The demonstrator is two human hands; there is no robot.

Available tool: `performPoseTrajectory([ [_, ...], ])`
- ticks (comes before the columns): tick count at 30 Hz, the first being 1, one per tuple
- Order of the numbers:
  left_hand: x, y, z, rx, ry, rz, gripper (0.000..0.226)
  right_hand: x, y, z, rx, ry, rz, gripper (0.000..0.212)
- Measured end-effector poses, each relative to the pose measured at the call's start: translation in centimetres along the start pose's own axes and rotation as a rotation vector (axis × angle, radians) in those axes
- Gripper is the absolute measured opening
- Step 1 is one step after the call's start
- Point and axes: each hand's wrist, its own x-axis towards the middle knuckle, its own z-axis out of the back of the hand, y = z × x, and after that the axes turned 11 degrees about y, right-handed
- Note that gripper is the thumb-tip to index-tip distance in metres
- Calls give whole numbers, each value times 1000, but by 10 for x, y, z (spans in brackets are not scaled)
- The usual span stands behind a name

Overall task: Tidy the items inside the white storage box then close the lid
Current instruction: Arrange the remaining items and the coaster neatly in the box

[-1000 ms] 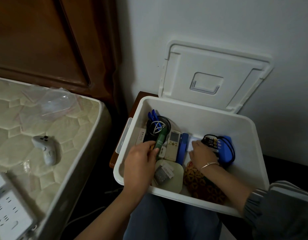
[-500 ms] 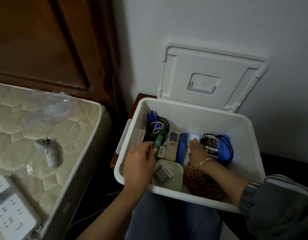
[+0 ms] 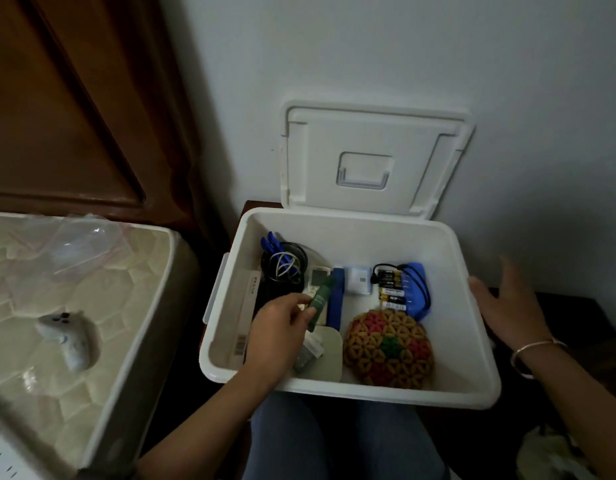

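1. Inside the white storage box (image 3: 448, 306), in its left half, the left hand (image 3: 275, 337) pinched the lower end of a green tube (image 3: 320, 301) between thumb and fingertips. The tube slanted up and away across a remote control (image 3: 318, 273), just beside a blue bar-shaped item (image 3: 336, 299).
2. The right hand (image 3: 507, 306) was outside the box at its right rim, fingers spread and released, grasping nothing. Whether its thumb touched the rim could not be told. A bracelet (image 3: 535, 348) circled that wrist.
3. The box stood just in front of the person's jeans (image 3: 334, 441). Its lid (image 3: 369, 133) was raised upright against the wall behind it.
4. In the back-left corner a black cup (image 3: 270, 285) held blue pens and a coiled white cable. A long flat white package (image 3: 246, 313) lay along the left wall.
5. Along the back, to the right of the blue bar, lay a small white square item (image 3: 358, 280), then a pack of batteries (image 3: 391, 289), then a blue item (image 3: 417, 289) wound with black cable.
6. At front centre sat a woven ball (image 3: 389, 348) patterned in yellow, red and green. A pale rounded plate (image 3: 331, 358) lay just to its left, partly under the left hand, with a small packet on it.
7. To the left of the box, a mattress (image 3: 109, 323) bore a pale game controller (image 3: 66, 336) and a clear plastic bag (image 3: 81, 244). A dark wooden headboard (image 3: 57, 98) rose behind it.
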Motion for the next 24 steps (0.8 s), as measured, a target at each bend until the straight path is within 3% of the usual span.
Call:
performPoseTrajectory([
  [3, 14, -14, -17, 34, 131, -33, 19, 11, 1, -8, 52, 147, -16, 48],
  [6, 34, -22, -29, 118, 233, -50, 22, 19, 8, -15, 76, 166, 29, 30],
  [16, 108, -35, -68, 509, 502, -48, 26, 28, 13, -33, -140, 52, -58, 30],
  [24, 132, -33, -102, 738, 549, 17, 24, 37, 10, -37, -240, 48, -84, 28],
])
